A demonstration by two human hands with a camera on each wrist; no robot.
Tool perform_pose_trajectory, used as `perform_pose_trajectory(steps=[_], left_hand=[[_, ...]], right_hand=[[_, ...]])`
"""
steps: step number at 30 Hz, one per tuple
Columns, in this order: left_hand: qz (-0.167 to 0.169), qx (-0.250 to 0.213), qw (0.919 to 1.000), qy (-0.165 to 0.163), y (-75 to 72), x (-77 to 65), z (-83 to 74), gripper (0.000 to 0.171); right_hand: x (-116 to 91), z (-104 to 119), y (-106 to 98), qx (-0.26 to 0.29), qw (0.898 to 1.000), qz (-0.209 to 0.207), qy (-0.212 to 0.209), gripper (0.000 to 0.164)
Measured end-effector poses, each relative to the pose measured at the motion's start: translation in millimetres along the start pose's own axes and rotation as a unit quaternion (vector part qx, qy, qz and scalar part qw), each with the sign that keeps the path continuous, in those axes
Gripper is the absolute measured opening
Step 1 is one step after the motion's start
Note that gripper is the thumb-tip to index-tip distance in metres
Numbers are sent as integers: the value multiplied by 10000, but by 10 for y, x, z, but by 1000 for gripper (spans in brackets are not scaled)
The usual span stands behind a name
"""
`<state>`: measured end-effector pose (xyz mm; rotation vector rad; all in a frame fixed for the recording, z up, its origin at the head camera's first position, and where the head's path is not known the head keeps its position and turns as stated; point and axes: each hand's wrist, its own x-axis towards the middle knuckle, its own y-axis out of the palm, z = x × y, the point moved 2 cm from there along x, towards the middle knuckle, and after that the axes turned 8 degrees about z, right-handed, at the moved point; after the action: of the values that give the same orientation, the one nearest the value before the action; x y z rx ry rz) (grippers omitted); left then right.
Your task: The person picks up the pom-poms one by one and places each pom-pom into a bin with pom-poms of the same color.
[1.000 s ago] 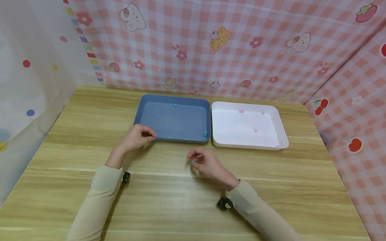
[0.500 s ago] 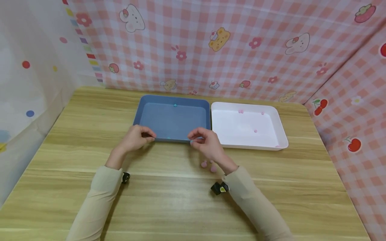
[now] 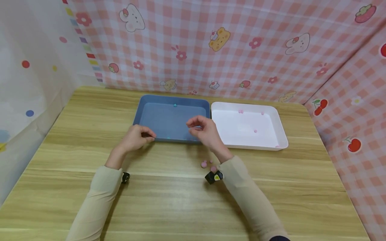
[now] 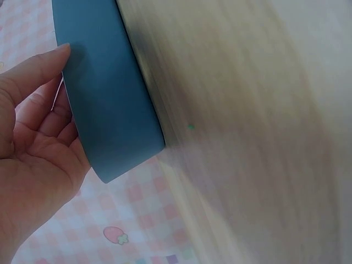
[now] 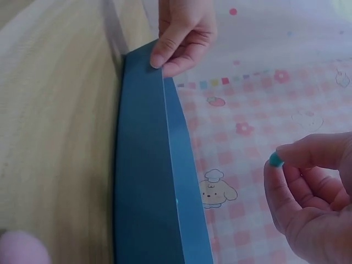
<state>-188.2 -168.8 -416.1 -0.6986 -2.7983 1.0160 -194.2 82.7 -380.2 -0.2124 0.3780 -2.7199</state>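
My left hand (image 3: 137,138) pinches the front rim of the blue tray (image 3: 169,120) near its left corner. In the left wrist view the thumb lies against the tray's outer wall (image 4: 104,99), with the other fingers on the inner side. Above the tray's front right part is my right hand (image 3: 206,132). Between its thumb and index finger it pinches a small teal ball (image 5: 276,159), seen in the right wrist view. Another teal ball (image 3: 175,105) sits by the tray's back wall. The right hand covers the tray's front right corner in the head view.
Right of the blue tray stands a white tray (image 3: 235,132) with several pink balls (image 3: 255,131) in it. More pink balls (image 3: 204,164) lie on the wooden table (image 3: 169,204) close to the right wrist. A checked pink cloth (image 3: 193,67) hangs behind the trays.
My right hand has moved forward from the table to above the blue tray with the teal ball, uncovering the pink balls on the table. The left hand has stayed at the rim.
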Motion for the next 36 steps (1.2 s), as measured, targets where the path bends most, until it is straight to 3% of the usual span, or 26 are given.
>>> perform_pose_trajectory(steps=[17, 25, 36], left_hand=[[-26, 65, 10000, -39, 5, 29, 34, 8], [1, 62, 10000, -52, 2, 25, 25, 9], [-7, 65, 10000, -36, 7, 17, 31, 8]], right_hand=[[226, 67, -42, 216, 9993, -285, 127, 16], [340, 71, -52, 368, 9970, -440, 526, 15], [435, 2, -16, 481, 9960, -527, 530, 15]])
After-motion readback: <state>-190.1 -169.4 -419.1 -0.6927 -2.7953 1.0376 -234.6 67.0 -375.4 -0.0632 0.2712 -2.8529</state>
